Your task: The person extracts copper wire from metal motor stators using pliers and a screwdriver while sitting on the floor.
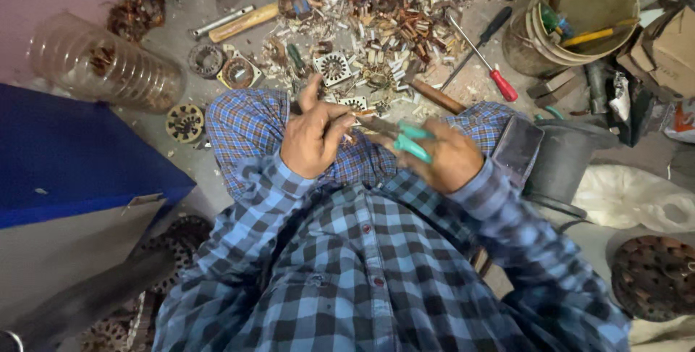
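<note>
Between the knees, the right hand [445, 158] grips green pliers [405, 138], their nose meeting a small piece pinched in the left hand [313, 138]. A slipping nose could nick those fingers or flick the piece into the scraps [384, 26] beyond.

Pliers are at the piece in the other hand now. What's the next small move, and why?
Probably squeeze the green-handled pliers and pull gently away from the left hand. The right hand grips the handles, and the nose points at the small piece pinched in the left fingers. What the piece is, and whether the nose already bites it, is too blurred to tell.
</note>
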